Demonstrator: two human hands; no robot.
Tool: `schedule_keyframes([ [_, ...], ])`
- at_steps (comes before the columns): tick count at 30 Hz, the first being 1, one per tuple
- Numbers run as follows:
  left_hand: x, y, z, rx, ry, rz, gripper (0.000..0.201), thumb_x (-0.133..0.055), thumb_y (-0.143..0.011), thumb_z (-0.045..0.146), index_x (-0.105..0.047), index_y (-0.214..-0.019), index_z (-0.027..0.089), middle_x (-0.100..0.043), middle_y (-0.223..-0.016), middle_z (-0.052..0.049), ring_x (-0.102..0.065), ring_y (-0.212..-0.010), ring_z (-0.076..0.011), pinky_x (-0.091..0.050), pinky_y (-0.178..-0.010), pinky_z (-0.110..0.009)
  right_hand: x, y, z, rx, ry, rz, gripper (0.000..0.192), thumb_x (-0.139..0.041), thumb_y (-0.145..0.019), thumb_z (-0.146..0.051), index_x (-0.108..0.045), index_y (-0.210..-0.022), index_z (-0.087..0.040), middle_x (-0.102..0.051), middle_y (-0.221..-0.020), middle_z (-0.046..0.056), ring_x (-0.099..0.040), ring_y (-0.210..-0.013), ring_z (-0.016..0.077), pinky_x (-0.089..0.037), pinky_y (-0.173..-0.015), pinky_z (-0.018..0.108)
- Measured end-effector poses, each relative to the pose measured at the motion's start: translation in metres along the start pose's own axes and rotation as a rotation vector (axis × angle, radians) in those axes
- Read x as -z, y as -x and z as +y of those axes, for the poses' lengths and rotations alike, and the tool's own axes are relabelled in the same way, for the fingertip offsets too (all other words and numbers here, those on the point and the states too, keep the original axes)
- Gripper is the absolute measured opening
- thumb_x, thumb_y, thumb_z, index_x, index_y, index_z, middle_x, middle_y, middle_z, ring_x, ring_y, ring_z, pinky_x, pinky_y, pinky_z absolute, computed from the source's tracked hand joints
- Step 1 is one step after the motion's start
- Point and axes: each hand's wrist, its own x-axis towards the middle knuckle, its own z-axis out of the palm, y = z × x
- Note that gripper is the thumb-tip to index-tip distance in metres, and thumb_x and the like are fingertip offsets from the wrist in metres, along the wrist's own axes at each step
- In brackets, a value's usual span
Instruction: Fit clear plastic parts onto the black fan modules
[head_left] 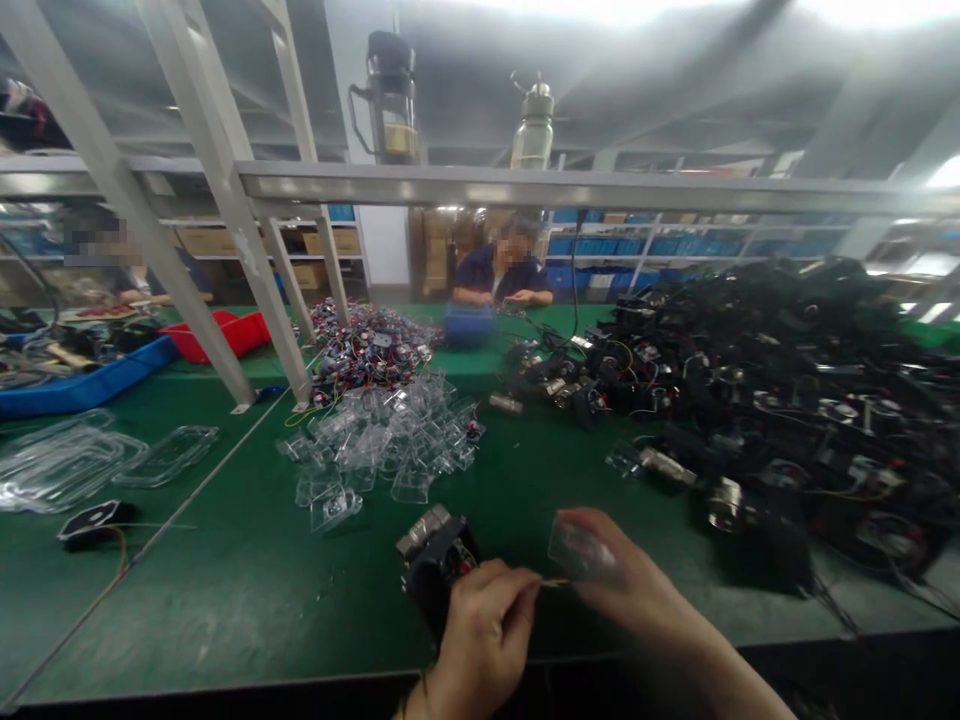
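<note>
Near bench (pixel 247 590) edge: left hand (pixel 480 640) grips black fan unit (pixel 439 570), steadying it; right hand (pixel 622 580) pinches clear cover (pixel 581 550), wire (pixel 551 582) between.

1. Matt black plastic housing (pixel 442 580) with a dull silver metal end, gripped under the left fingers (pixel 495 590).
2. Clear, glossy plastic cover (pixel 581 550) pinched in the right fingers (pixel 600 575).
3. Thin wire (pixel 551 582) between both sets of fingers.
4. Matt green worktop (pixel 247 580), lightly scuffed, below the fingers.
5. Glossy transparent plastic covers heaped (pixel 390 430) beyond the fingers.
</note>
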Motion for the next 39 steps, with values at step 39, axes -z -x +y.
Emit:
schedule_keyframes([
  [39, -0.001, -0.008, 0.020, -0.061, -0.601, -0.139, 0.009, -0.058, -0.084, 0.013, -0.057, -0.080, 0.021, -0.059, -0.078, -0.002, -0.057, -0.074, -0.0220, -0.049, -0.066, -0.033, -0.026, 0.030, -0.017, -0.174, -0.014, -0.007, 0.058, -0.072, -0.082, -0.053, -0.049, -0.127, -0.023, -0.066, -0.123, 0.012, -0.065, -0.112, 0.0307, -0.054, -0.094, 0.039],
])
